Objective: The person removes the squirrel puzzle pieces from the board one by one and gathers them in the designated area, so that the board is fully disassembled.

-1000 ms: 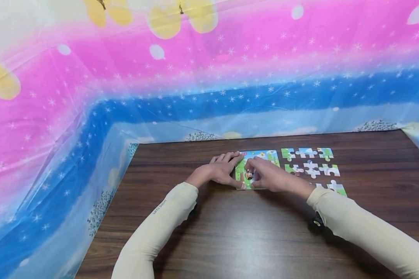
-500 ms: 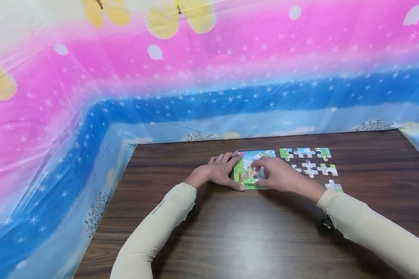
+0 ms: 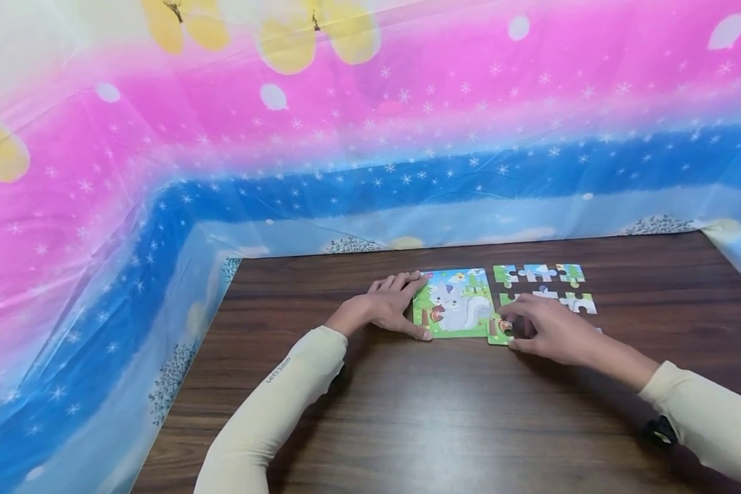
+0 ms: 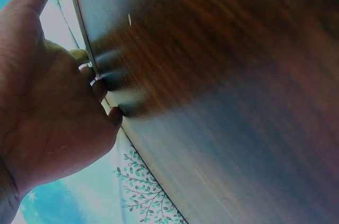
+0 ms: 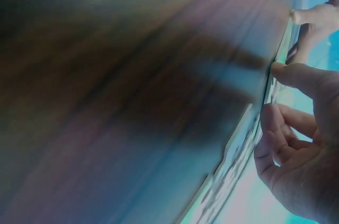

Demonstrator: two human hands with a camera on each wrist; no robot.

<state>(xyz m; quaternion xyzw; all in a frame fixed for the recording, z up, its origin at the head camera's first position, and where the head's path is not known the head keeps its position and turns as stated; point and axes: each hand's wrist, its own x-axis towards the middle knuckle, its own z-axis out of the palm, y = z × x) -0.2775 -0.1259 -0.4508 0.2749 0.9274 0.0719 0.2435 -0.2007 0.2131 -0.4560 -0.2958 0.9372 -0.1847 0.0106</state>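
A square picture card [image 3: 463, 302] with a squirrel on it lies flat on the table. My left hand [image 3: 387, 307] rests along its left edge, thumb and fingers spread. In the left wrist view that hand [image 4: 58, 102] shows its palm side, and the card is out of sight. Just off the card's lower right corner, my right hand [image 3: 552, 331] pinches a green jigsaw piece [image 3: 496, 331] with a brown print. The right wrist view shows the thumb and curled fingers of this hand [image 5: 302, 134] close to the tabletop; the piece is seen edge-on.
Loose jigsaw pieces [image 3: 538, 273] lie in rows right of the card, the lower ones partly covered by the right hand. The dark wooden table [image 3: 420, 418] meets a pink and blue patterned cloth [image 3: 370, 165] at its back and left edges.
My right hand has moved right with the jigsaw piece, from over the card to beside its lower right corner. The squirrel picture is uncovered now. My left hand has stayed put.
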